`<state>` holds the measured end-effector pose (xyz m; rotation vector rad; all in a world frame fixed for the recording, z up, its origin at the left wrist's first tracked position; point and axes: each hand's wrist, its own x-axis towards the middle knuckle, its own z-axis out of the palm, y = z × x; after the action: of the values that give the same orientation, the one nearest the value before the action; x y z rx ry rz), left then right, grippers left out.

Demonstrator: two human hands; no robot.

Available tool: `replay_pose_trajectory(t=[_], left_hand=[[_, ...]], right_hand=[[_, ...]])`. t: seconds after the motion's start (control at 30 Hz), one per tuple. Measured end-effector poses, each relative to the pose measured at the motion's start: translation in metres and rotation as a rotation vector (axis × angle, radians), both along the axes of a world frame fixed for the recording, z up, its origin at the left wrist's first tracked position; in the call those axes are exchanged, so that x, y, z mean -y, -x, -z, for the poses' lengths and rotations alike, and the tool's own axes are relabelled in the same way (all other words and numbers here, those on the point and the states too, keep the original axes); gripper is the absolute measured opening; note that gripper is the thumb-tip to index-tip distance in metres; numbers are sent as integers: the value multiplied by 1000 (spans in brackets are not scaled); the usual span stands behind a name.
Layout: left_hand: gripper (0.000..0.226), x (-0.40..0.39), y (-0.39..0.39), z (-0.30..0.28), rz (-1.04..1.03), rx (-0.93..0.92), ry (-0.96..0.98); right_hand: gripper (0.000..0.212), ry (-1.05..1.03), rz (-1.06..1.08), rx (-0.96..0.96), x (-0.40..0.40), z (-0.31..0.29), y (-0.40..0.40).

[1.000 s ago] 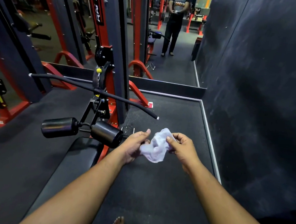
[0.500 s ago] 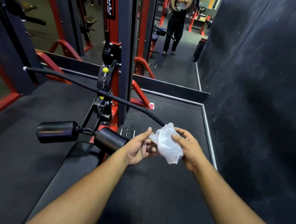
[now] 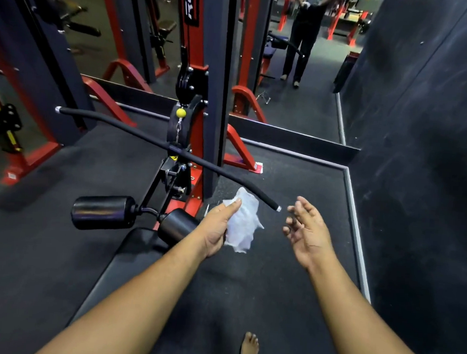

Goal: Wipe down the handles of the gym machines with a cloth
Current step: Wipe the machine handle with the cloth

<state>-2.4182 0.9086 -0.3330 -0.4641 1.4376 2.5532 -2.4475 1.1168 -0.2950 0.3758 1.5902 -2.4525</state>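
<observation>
A white cloth (image 3: 244,222) hangs bunched from my left hand (image 3: 219,227), whose fingers grip it just below the right end of the long black pulldown bar (image 3: 136,132). That bar hangs from a cable with a yellow ball (image 3: 181,113) and slants across the red and black machine, with its chrome-capped right tip (image 3: 278,208) between my two hands. My right hand (image 3: 307,230) is held palm up with relaxed fingers, holding nothing, just right of the bar's tip.
Two black roller pads (image 3: 101,212) and a black padded seat (image 3: 126,263) stand below the bar. The machine's red upright (image 3: 198,72) faces a mirror that reflects a standing person (image 3: 303,35). A dark wall (image 3: 428,135) closes the right side. My bare foot (image 3: 250,349) is on the rubber floor.
My right hand has let go of the cloth and moved right, opening palm up. The left hand keeps the cloth alone, and the bar's right tip now shows between the hands.
</observation>
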Motion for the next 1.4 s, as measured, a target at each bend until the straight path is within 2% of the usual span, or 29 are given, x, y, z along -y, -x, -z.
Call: replay_pose_trajectory(t=[0.03,0.07,0.13,0.2,0.27,0.33,0.4,0.47,0.53,0.6,0.7,0.87,0.97,1.0,1.07,1.1,1.13,1.23,1.3,1.33,1.4], left_hand=[[50,-4,8,-2,0,-7,19],[46,-7,15,-4,-11,1,35],[37,-16,32,-8,-24,4,87],[48,-23,50,-7,-28,-8,156],[65,-32,69,-5,-26,-22,269],[68,-35,85,2,23,-37,433],[57,-40,97,0,18,-56,520],[45,-40,106,-2,-4,-95,526],[38,-37,113,-1,-42,-116,423],[28,-33,118,-1,-150,-60,297],[15,-24,128,-1,-232,12,245],[58,-4,146,-9,-262,-60,279],[77,20,160,-8,-193,-156,448],[75,27,165,-9,-152,-190,531],[56,38,173,-18,-96,-240,720],[46,42,178,-24,-82,-260,810],[39,44,182,-31,-73,-277,889],[19,56,198,-42,-7,-332,1188],[13,66,208,-43,16,-375,1432],[18,70,213,-40,-16,-392,1470],[22,72,220,-38,-108,-426,1332]], right_hand=[[18,8,5,58,-1,7,8],[26,-56,-40,134,0,14,13],[60,-285,-239,281,0,27,22],[80,-427,-448,319,-1,34,33],[83,-407,-546,294,-1,34,49],[70,-314,-561,231,-1,28,63],[36,-147,-482,163,-5,26,81],[11,-41,-378,99,-11,28,99],[3,-36,-334,38,-16,35,117],[6,-58,-326,-24,-18,40,131],[6,-84,-325,-76,-18,41,147],[7,-202,-295,-165,-11,37,173],[22,-317,-227,-249,-8,35,193],[33,-365,-218,-280,-8,34,199],[59,-464,-222,-366,-6,29,211],[64,-513,-227,-409,-4,24,215],[61,-560,-230,-442,-2,21,220],[21,-748,-201,-504,5,10,232],[13,-812,-177,-527,8,4,236],[16,-829,-160,-540,8,2,237],[19,-875,-123,-602,7,-2,241]])
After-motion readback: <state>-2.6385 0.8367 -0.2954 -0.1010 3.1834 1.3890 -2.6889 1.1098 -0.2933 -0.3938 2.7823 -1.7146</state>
